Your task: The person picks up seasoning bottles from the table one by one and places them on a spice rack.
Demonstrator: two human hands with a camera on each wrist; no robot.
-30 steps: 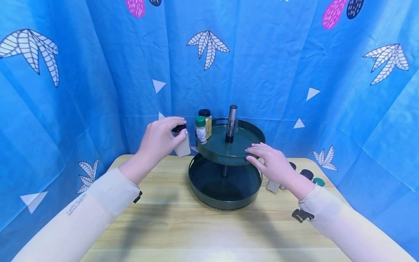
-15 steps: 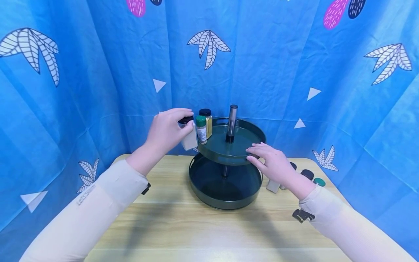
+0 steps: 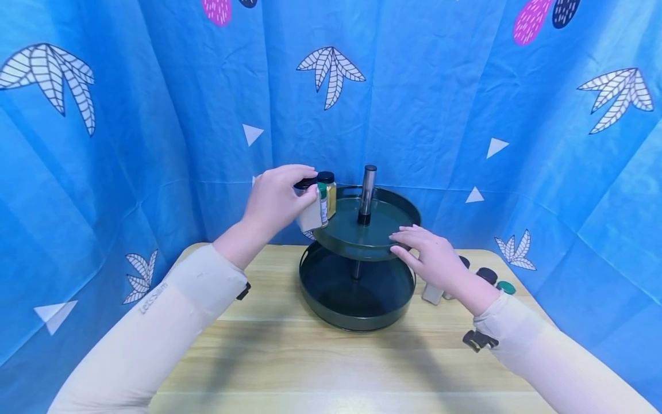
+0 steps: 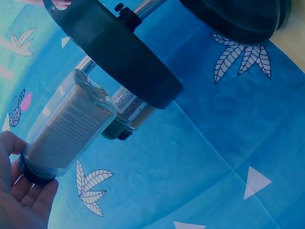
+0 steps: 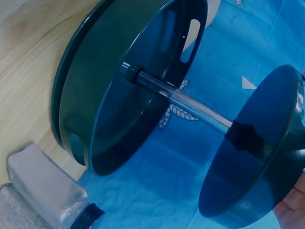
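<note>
By its black lid my left hand [image 3: 276, 198] holds a clear spice jar [image 3: 310, 214] filled with pale powder, at the left edge of the upper tray [image 3: 383, 227]. In the left wrist view the spice jar [image 4: 66, 129] is tilted, its base near the tray's rim, apart or touching I cannot tell. Behind it on the tray stand a green-capped jar [image 3: 324, 211], partly hidden, and a black-capped jar with yellow contents [image 3: 331, 198]. My right hand [image 3: 431, 259] rests with extended fingers on the tray's right rim.
A dark green lower tray [image 3: 357, 316] stands on the wooden table [image 3: 248, 356], joined to the upper one by a metal post [image 3: 368, 190]. Right of it, several jars, including one with pale contents [image 3: 432, 294] and a green-lidded one [image 3: 505, 287], are partly hidden. Blue curtain [image 3: 424, 115] surrounds the table.
My left hand has carried the pale-powder spice jar right and upward to the upper tray's left edge, where it now partly covers the green-capped jar. My right hand has stayed in place.
</note>
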